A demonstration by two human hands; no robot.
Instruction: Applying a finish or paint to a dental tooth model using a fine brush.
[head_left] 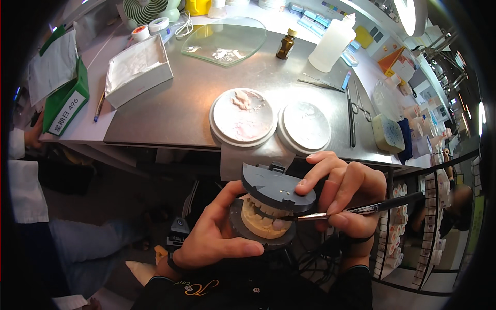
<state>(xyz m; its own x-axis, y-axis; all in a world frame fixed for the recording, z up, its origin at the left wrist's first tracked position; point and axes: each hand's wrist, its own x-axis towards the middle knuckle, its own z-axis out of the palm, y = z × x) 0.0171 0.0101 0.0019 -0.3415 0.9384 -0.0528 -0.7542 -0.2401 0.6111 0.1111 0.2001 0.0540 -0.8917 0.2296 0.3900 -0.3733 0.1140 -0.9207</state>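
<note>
My left hand (217, 227) is closed around a dental model (253, 214), its cream plaster teeth set between dark grey hinged articulator plates (276, 187). Between the fingers of my right hand (349, 194) is a slim brush (372, 207) with a black handle. Its metal end reaches the front of the lower teeth, close to a pinkish-grey tooth (279, 224); whether the tip touches cannot be seen. Fingertips of the right hand also rest on the upper plate. On the bench just beyond are two round white dishes, one with pink paste (243, 116), the other with whitish residue (305, 126).
A white box (139, 70) and a green holder (67, 103) stand at the left. Farther back are a glass slab (225, 41), a brown bottle (285, 44) and a white squeeze bottle (332, 44). Scissors (361, 103) and a sponge (388, 133) lie right. Someone's sleeve (26, 191) shows at the left.
</note>
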